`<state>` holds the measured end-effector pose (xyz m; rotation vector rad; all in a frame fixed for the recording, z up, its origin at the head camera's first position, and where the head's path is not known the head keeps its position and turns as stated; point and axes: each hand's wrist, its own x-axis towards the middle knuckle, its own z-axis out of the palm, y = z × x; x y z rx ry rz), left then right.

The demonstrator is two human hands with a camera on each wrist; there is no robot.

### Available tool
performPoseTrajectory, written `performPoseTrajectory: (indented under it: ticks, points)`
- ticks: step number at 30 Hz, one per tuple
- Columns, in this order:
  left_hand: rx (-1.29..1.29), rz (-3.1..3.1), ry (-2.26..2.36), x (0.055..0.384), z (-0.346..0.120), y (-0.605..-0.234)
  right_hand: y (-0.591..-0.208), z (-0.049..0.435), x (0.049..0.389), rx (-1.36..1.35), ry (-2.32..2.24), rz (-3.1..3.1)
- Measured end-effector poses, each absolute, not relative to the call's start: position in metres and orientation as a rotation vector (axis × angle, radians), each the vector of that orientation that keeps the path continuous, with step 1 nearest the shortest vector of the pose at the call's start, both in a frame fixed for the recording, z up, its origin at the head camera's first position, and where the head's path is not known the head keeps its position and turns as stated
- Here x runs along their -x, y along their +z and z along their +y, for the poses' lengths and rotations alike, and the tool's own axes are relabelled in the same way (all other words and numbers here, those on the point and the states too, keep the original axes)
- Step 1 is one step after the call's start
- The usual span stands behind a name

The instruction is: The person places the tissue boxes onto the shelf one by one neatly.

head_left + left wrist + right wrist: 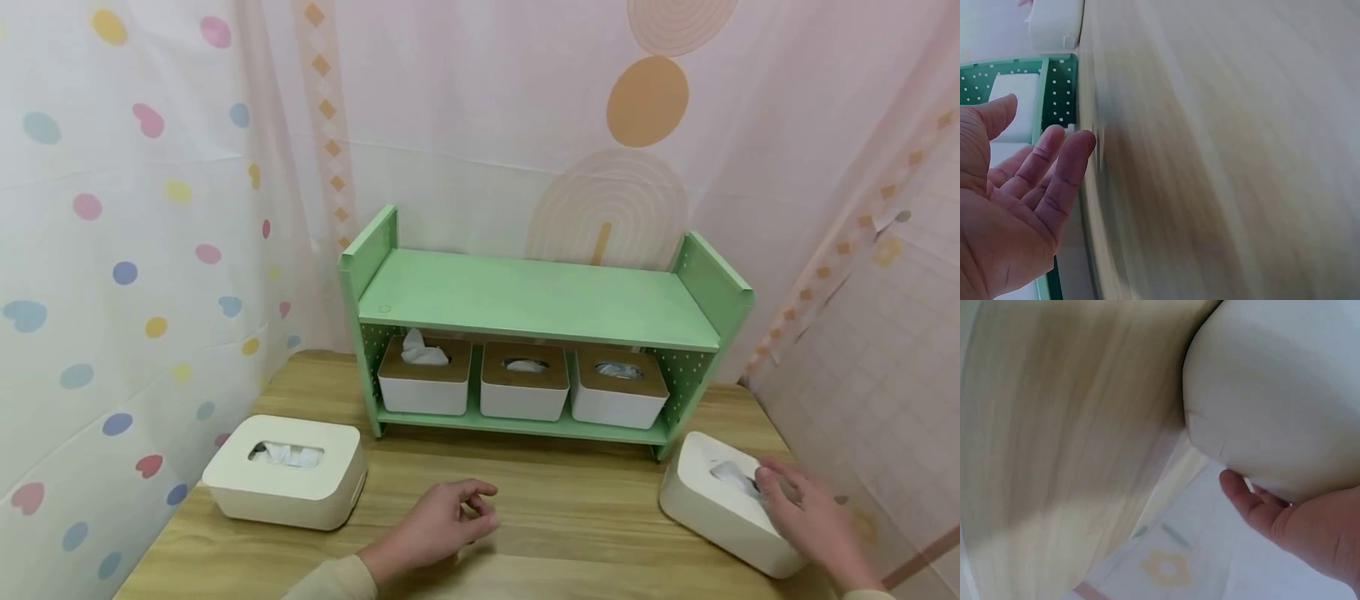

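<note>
My left hand (442,521) hovers just over the wooden table, fingers loosely bent and holding nothing. In the left wrist view, the palm and spread fingers (1072,162) show against the table. On the right, my right hand (813,521) lies along the right side of a cream tissue box (720,508), its fingertips close to the tissue in the slot. Seen from the right wrist, fingers (1254,506) are right at the edge of that box. A second cream tissue box (281,475) sits at the table's left, a tissue showing in its slot.
A green two-tier shelf (532,292) stands at the back of the table (555,517). On its lower tier are three white tissue boxes with wooden lids, left (426,392), middle (523,400) and right (618,404). Patterned curtains (480,108) hang behind and at the sides.
</note>
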<state>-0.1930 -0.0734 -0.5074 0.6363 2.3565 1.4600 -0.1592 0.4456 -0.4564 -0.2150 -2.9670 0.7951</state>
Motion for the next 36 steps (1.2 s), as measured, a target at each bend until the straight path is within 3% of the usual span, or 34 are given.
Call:
performPoseTrajectory:
  ticks: [16,36]
  points:
    - [-0.590,2.199,1.536,0.180,-0.058,-0.494,-0.470,0.319,0.161,-0.245,0.904,-2.768]
    - [-0.423,2.193,1.716,0.180,-0.108,-0.500,-0.476,0.185,0.190,-0.366,1.165,-2.793]
